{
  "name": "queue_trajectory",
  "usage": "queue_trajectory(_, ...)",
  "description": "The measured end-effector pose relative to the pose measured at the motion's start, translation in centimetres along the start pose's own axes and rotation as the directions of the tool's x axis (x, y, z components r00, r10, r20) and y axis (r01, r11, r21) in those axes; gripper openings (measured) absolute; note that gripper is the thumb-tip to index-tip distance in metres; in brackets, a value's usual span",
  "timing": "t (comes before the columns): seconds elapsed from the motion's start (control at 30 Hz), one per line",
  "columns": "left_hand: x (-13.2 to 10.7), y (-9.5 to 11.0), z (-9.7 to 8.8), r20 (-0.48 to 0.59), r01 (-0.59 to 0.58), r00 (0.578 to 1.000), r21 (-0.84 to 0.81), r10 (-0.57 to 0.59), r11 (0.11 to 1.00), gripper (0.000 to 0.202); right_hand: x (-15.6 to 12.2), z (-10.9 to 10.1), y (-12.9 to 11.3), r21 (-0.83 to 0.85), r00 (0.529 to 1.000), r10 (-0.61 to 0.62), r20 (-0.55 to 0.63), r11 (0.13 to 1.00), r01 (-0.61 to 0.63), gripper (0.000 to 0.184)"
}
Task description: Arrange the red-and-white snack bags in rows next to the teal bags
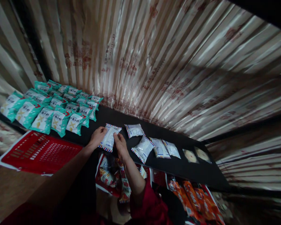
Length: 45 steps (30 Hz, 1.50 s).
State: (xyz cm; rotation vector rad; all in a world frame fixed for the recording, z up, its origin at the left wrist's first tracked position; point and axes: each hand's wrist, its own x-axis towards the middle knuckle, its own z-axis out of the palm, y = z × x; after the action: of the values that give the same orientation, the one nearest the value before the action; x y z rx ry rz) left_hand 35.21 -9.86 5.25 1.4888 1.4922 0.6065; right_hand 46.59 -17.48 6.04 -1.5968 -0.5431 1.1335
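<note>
We are holding a white packet (109,137) with both hands at the near edge of the black table (112,117). The grip of our left hand (97,136) is pinching the packet's left edge, and the grip of our right hand (120,144) is pinching its right edge between thumb and fingers. To the left, green packets (58,109) are lying in rows beside a red basket (39,153), other packets (142,148) are lying in a line just to the right, and orange packets (194,197) are sitting below the table.

Left hand (97,136), right hand (120,144) close together, fingers pinching.
</note>
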Motion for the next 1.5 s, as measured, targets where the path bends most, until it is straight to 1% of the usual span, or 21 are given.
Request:
queue_trajectory(0.03,0.1,0.1,0.0,0.006,-0.003,1.000,-0.011,0.003,1.000,0.026,0.1,-0.2,0.1,-0.030,0.999,-0.031,-0.016,0.999,0.031,0.062)
queue_trajectory(0.1,0.4,0.2,0.1,0.015,-0.008,1.000,-0.033,0.009,0.999,0.025,0.1,-0.7,0.2,-0.121,0.989,-0.142,-0.053,0.984,0.135,0.074)
queue_trajectory(0.17,0.5,0.3,0.1,0.024,-0.011,1.000,-0.052,0.012,0.999,0.023,0.1,-1.3,0.3,-0.246,0.954,-0.289,-0.083,0.933,0.261,0.080)
queue_trajectory(0.23,0.5,0.4,0.1,0.033,-0.012,0.999,-0.069,0.014,0.998,0.023,0.0,-1.7,0.3,-0.363,0.902,-0.424,-0.086,0.856,0.368,0.079)
queue_trajectory(0.3,0.3,0.4,0.2,0.043,-0.012,0.999,-0.086,0.015,0.996,0.024,-0.3,-2.0,0.3,-0.445,0.851,-0.521,-0.062,0.778,0.443,0.075)
queue_trajectory(0.37,0.2,0.4,0.2,0.051,-0.010,0.999,-0.106,0.016,0.994,0.024,-0.6,-2.2,0.2,-0.490,0.819,-0.573,-0.037,0.724,0.485,0.071)
queue_trajectory(0.4,0.1,0.4,0.3,0.054,-0.009,0.998,-0.117,0.015,0.993,0.024,-0.7,-2.2,0.2,-0.494,0.813,-0.582,-0.034,0.717,0.493,0.071)
queue_trajectory(0.43,-0.1,0.5,0.3,0.056,-0.007,0.998,-0.128,0.014,0.992,0.024,-0.9,-2.2,0.1,-0.480,0.815,-0.578,-0.044,0.728,0.490,0.071)
queue_trajectory(0.5,-0.4,0.6,0.4,0.055,-0.001,0.998,-0.149,0.010,0.989,0.025,-1.1,-2.1,0.1,-0.401,0.845,-0.526,-0.091,0.796,0.452,0.077)
queue_trajectory(0.57,-0.9,0.7,0.5,0.051,0.006,0.999,-0.171,0.002,0.985,0.026,-1.2,-2.0,0.3,-0.274,0.902,-0.410,-0.136,0.890,0.364,0.083)
queue_trajectory(0.63,-1.6,0.8,0.7,0.048,0.017,0.999,-0.194,-0.007,0.981,0.029,-1.2,-1.7,0.5,-0.139,0.956,-0.261,-0.136,0.960,0.242,0.086)
queue_trajectory(0.7,-2.3,0.9,1.0,0.053,0.030,0.998,-0.215,-0.019,0.976,0.031,-1.3,-1.5,0.6,-0.034,0.984,-0.138,-0.115,0.990,0.135,0.080)
queue_trajectory(0.8,-3.3,0.6,1.5,0.054,0.048,0.998,-0.225,-0.036,0.973,0.035,-1.6,-1.0,0.5,0.054,0.990,-0.066,-0.125,0.996,0.073,0.063)
queue_trajectory(0.87,-3.7,0.4,1.7,0.040,0.050,0.998,-0.209,-0.043,0.977,0.036,-1.8,-0.7,0.3,0.087,0.990,-0.060,-0.130,0.994,0.071,0.055)
queue_trajectory(0.93,-4.0,0.1,1.9,0.006,0.046,0.999,-0.174,-0.046,0.984,0.037,-2.1,-0.5,0.2,0.113,0.990,-0.053,-0.128,0.991,0.068,0.051)
queue_trajectory(1.03,-4.4,-0.2,1.8,-0.096,0.024,0.995,-0.101,-0.034,0.995,0.032,-2.4,-0.4,0.1,0.126,0.990,-0.034,-0.136,0.991,0.051,0.051)
queue_trajectory(1.13,-4.8,-0.2,1.8,-0.202,-0.033,0.979,-0.046,0.023,0.998,0.026,-2.7,-0.5,-0.1,0.105,0.986,-0.034,-0.161,0.993,0.051,0.048)
queue_trajectory(1.2,-5.3,-0.1,1.9,-0.231,-0.102,0.968,-0.015,0.096,0.995,0.024,-2.7,-0.6,-0.3,0.066,0.982,-0.053,-0.184,0.996,0.066,0.045)
queue_trajectory(1.33,-6.4,0.1,2.0,-0.212,-0.265,0.939,0.061,0.272,0.962,0.033,-2.6,-1.1,-0.6,-0.047,0.967,-0.119,-0.225,0.993,0.112,0.044)
queue_trajectory(1.43,-7.3,0.4,2.0,-0.161,-0.306,0.936,0.066,0.313,0.950,0.038,-2.4,-1.4,-0.5,-0.124,0.953,-0.168,-0.252,0.982,0.140,0.045)
queue_trajectory(1.5,-8.0,0.4,2.0,-0.140,-0.332,0.932,0.039,0.334,0.943,0.038,-2.3,-1.6,-0.3,-0.158,0.946,-0.190,-0.263,0.976,0.152,0.047)
